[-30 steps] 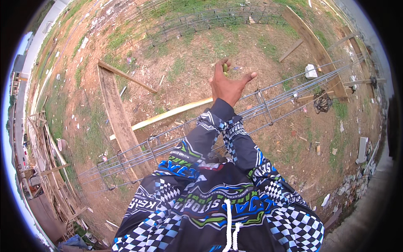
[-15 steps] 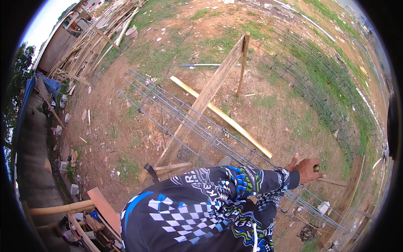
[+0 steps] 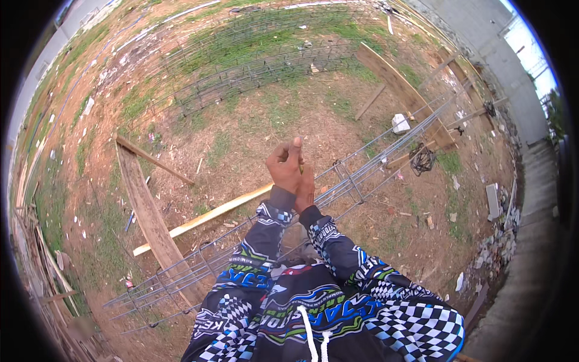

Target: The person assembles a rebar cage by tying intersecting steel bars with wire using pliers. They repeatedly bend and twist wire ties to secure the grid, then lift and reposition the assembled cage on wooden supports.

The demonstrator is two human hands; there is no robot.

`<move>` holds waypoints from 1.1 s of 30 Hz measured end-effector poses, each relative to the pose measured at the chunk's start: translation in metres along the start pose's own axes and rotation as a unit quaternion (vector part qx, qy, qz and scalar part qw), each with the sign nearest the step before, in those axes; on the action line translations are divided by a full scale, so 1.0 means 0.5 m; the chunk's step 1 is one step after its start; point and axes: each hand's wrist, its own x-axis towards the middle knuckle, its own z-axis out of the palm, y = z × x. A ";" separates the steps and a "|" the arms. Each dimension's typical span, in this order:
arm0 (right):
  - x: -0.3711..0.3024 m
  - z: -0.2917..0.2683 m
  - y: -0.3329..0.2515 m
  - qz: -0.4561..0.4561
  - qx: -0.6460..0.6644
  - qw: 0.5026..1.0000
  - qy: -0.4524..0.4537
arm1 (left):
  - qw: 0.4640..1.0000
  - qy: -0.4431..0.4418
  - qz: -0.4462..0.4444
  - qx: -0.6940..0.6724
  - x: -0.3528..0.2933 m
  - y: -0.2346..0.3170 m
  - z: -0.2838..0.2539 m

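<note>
Head view, looking down. Left hand (image 3: 286, 166) in front, right hand (image 3: 306, 189) partly behind it; the two overlap. Left fingers curled in, nearly closed, apparently round a small green thing (image 3: 301, 169); only a sliver shows at their right edge, too little to name. Right fingers mostly covered by the left hand: cannot tell how far open, or whether they hold anything.

Main relation: the long cage of steel bars (image 3: 350, 180) runs on a slant, from lower left of the fingers, beneath the forearms, out to their upper right. Fingers reach past its line. Right hand is the nearer, bars just beside its outer edge; contact cannot be made out.

Round about: pale wood strip (image 3: 205, 218) left of the fingers and a little below; brown plank (image 3: 146, 205) farther left, partly under the cage end. Second plank (image 3: 401, 87) to the upper right, under the other end. Wire tangle (image 3: 423, 160) and white block (image 3: 400, 123) well to the right. More bar cages (image 3: 259, 77) on grass beyond the fingertips.

Writing: printed lettering on the patterned top (image 3: 313, 301), below the fingers, sleeves included; not copied here. No label seen on bars or wood.
</note>
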 end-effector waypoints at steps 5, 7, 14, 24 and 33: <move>-0.031 -0.177 0.033 0.245 0.336 0.908 -0.041 | 0.843 -0.335 0.383 0.172 -0.125 0.063 0.052; -0.034 -0.303 0.033 0.494 0.653 0.548 -0.171 | 0.733 -0.462 0.461 0.193 -0.184 0.074 0.078; -0.091 -0.515 0.129 0.431 0.452 0.739 -0.253 | 0.602 -0.686 0.385 0.135 -0.350 -0.033 0.186; -0.118 -0.839 0.366 0.229 0.786 0.543 -0.188 | 0.859 -0.402 -0.314 0.042 -0.428 -0.283 0.490; -0.065 -1.116 0.510 0.360 0.635 0.657 -0.190 | 0.931 -0.163 0.082 0.316 -0.308 -0.443 0.631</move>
